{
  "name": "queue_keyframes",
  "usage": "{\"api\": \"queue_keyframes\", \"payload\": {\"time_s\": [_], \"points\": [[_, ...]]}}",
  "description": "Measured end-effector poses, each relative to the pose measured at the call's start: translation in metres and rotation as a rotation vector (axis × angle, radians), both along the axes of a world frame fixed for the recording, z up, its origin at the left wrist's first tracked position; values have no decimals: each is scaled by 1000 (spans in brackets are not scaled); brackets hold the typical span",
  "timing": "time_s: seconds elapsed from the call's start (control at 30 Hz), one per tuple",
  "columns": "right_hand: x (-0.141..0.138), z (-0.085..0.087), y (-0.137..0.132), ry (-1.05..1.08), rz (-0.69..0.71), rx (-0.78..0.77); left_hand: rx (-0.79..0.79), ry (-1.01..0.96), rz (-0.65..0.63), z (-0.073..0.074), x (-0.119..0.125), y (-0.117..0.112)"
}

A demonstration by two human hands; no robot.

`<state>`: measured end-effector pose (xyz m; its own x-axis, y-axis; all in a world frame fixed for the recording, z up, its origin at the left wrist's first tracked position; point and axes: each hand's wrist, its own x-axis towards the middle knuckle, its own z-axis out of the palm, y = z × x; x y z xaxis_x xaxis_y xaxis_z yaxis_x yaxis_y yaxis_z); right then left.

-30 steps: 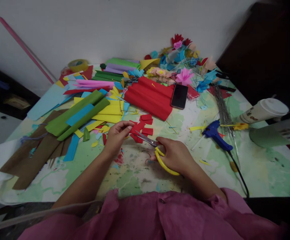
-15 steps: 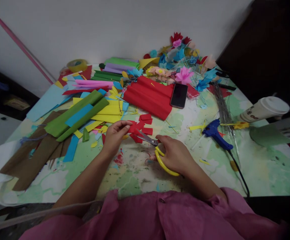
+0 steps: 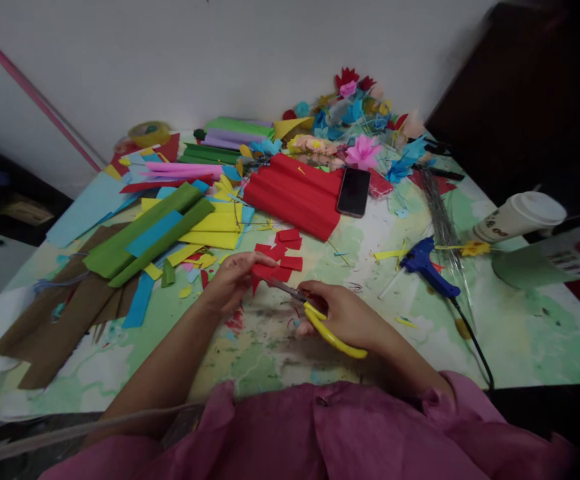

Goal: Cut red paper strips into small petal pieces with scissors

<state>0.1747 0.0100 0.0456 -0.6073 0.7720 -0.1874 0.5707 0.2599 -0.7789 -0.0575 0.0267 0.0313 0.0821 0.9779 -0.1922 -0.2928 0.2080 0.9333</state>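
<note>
In my left hand (image 3: 233, 281) a small piece of red crepe paper (image 3: 264, 272) is pinched between thumb and fingers. My right hand (image 3: 343, 310) is wrapped round yellow-handled scissors (image 3: 331, 335), whose blades point left and meet the red piece; whether they are cutting through it I cannot tell. Just beyond the blades lie several small red paper pieces (image 3: 293, 263) on the patterned tabletop (image 3: 265, 367). Behind them is a large folded sheet of red crepe paper (image 3: 293, 197), with a phone (image 3: 353, 192) resting by its right edge.
A blue glue gun (image 3: 429, 268) with a black cord lies to the right, near thin wires (image 3: 439, 200) and a white-lidded cup (image 3: 520, 217). Green crepe paper (image 3: 145, 233) and brown strips (image 3: 65, 313) spread leftward. Paper flowers (image 3: 363, 152) are heaped at the back.
The red piece in my left hand has turned and now hangs lower at its left side. The scissors have shifted slightly left, their blades closer together. The whole view has moved a little.
</note>
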Motion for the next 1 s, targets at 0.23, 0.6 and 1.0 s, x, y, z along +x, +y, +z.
{"api": "queue_keyframes", "payload": {"time_s": [0.23,0.6,1.0], "points": [[4,-3,3,359,185,-202,10,-101,-152,2,-2,-4],[6,-8,-2,454,204,-397,175,59,60,-16,8,3],[8,-17,-3,613,304,-612,169,-77,-127,-16,17,-10]]}}
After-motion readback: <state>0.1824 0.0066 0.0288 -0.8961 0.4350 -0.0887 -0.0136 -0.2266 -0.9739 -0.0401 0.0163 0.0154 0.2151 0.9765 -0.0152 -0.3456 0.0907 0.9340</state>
